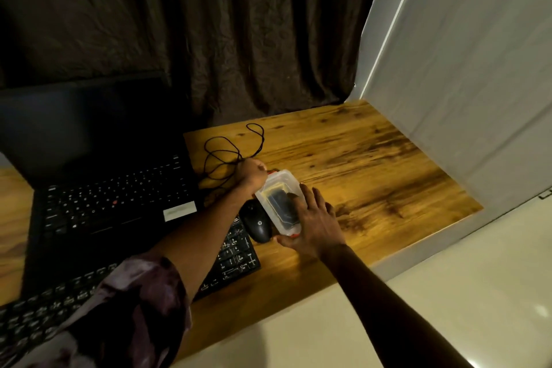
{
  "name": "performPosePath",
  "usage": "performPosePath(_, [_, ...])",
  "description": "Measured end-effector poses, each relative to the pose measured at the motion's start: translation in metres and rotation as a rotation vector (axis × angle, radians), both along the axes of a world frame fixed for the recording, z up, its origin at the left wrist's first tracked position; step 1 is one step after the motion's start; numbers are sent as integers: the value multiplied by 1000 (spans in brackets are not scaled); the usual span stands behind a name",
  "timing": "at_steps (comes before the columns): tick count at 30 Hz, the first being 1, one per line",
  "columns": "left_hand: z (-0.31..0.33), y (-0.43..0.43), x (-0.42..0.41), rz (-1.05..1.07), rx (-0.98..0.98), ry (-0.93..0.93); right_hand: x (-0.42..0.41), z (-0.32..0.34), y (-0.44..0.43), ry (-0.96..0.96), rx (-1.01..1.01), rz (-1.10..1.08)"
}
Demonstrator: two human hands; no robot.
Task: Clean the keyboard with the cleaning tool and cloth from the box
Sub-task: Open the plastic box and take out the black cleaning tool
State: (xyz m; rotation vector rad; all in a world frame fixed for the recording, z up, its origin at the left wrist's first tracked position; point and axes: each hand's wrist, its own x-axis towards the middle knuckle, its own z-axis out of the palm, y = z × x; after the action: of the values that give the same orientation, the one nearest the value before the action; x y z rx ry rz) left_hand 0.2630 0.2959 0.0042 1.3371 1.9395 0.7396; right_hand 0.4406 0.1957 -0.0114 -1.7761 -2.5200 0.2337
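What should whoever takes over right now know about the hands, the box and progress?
Hands: the left hand curls on the far end of the clear box, at its red latch; the right hand lies spread over the near end, thumb by that latch.
Place: the box sits on the wooden table, beside the mouse, right of the keyboard; something dark shows through it.
Done: box reached, lid apparently still on.
Left: open it, take out tool and cloth, clean the keyboard.
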Motion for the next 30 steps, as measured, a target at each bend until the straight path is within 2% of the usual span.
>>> performPosePath(4, [7,-12,11,-56,16,33,3,-11,2,87,14,-7])
performPosePath(11, [1,-20,1,-55,-32,-163,4,-12,1,336,41,-20])
performPosePath(18, [5,-31,-4,-25,58,-262,11,-5,7,518,67,-132])
performPosePath(22, [9,-39,-7,-123,52,-74,27,-13,17,596,-20,-270])
performPosePath(25, [7,-46,-6,-213,31,8,33,-11,22,912,-71,-385])
performPosePath(28, [0,-47,-6,-245,9,-30,36,-7,29,1294,-226,-561])
performPosePath(30, [-2,-46,-7,-233,7,-45,38,-7,33,1400,-315,-681])
